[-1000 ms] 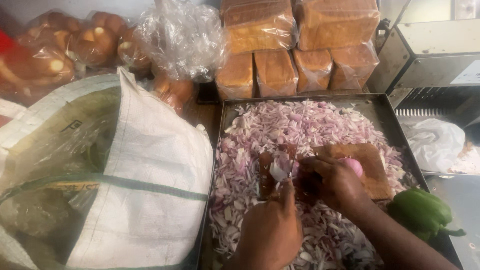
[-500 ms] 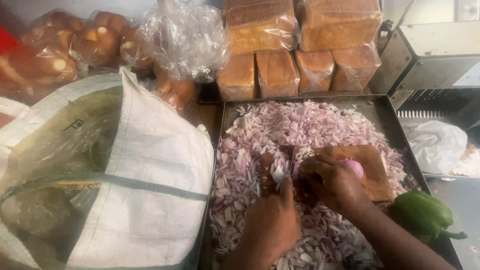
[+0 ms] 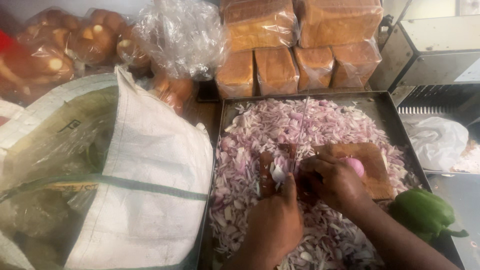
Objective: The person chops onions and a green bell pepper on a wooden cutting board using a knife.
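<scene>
Recorded at 9 o'clock, filling the left of the view: a white woven sack, mouth open, contents not made out. Found at 12 o'clock: wrapped bread loaves stacked behind a metal tray. Noted the tray bed covered with a heap of chopped onion. Observed a wooden board lying in the tray at 3 o'clock of centre, and a green pepper at 4 o'clock, just beside the tray's rim.

Found the right hand closed round a knife, handle hidden in the fist, thin blade pointing toward 12 o'clock. Found the left hand at 6 o'clock, fingers bent and pressing down an onion piece touching the blade's left side, near the tray's centre.

Judged the step in hand as slicing, mid-cut. Judged that any further cut called for fingertips tucked clear of the edge and the piece held firm.
</scene>
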